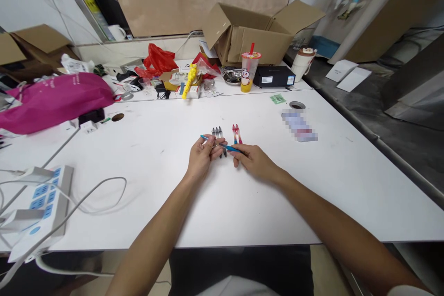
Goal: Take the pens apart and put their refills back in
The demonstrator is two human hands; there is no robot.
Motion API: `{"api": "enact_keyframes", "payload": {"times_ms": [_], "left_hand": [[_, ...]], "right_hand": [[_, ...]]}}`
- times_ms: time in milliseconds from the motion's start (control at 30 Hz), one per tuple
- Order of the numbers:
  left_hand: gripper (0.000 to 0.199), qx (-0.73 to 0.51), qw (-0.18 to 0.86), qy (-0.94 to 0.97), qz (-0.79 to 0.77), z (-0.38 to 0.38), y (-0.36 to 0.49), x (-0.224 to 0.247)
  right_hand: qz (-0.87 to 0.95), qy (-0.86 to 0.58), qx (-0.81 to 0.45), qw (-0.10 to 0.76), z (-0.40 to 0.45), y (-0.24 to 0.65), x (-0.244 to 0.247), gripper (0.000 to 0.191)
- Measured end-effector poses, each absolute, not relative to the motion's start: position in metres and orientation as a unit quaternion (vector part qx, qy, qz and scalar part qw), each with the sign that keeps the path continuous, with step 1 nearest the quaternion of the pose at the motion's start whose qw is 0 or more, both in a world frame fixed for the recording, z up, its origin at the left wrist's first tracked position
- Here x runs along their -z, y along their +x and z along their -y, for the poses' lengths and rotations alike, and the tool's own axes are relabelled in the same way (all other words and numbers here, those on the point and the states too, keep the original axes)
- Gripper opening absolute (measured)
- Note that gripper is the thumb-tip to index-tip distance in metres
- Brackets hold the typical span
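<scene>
A blue pen (233, 149) is held between my two hands, slanting down to the right above the table. My left hand (205, 151) pinches its upper left part between thumb and fingers. My right hand (253, 159) grips the lower right part. Just beyond my hands, several black-and-clear pens (217, 132) lie side by side, their lower ends partly hidden by my left hand. To their right lie red-topped pens (236, 130), one with a blue lower part.
Right of the hands are a blurred-out flat item (299, 125), a tape roll (297, 105) and a green packet (278, 98). A drink cup (249, 71), a cardboard box (258, 41) and clutter line the back. A power strip (52, 201) with cables sits left.
</scene>
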State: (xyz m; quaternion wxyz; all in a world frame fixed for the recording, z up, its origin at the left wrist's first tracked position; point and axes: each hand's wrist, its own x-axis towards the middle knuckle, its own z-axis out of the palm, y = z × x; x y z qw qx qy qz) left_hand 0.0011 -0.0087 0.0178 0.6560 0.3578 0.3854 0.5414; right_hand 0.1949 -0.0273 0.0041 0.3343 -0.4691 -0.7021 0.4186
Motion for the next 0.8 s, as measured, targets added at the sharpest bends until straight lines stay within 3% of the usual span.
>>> {"api": "enact_keyframes", "payload": {"times_ms": [100,267,400,800], "left_hand": [[0.028,-0.540,0.649,0.344,-0.411,0.0081,0.0013,-0.0169],[0.026,-0.540,0.648,0.341,-0.415,0.0084,0.0031,-0.0154],[0.029,-0.533,0.651,0.337,-0.422,0.0106,0.0046,-0.0159],[0.027,-0.531,0.639,0.347,-0.436,0.0080,0.0041,-0.0101]], "right_hand": [[0.741,-0.492,-0.314,0.333,0.0312,0.1949,-0.0078,0.031],[0.698,-0.494,-0.387,0.346,0.0310,0.1913,-0.0081,0.036],[0.672,-0.490,-0.384,0.401,0.0275,0.1903,-0.0059,0.027],[0.669,-0.486,-0.361,0.430,0.0265,0.1891,-0.0034,0.025]]}}
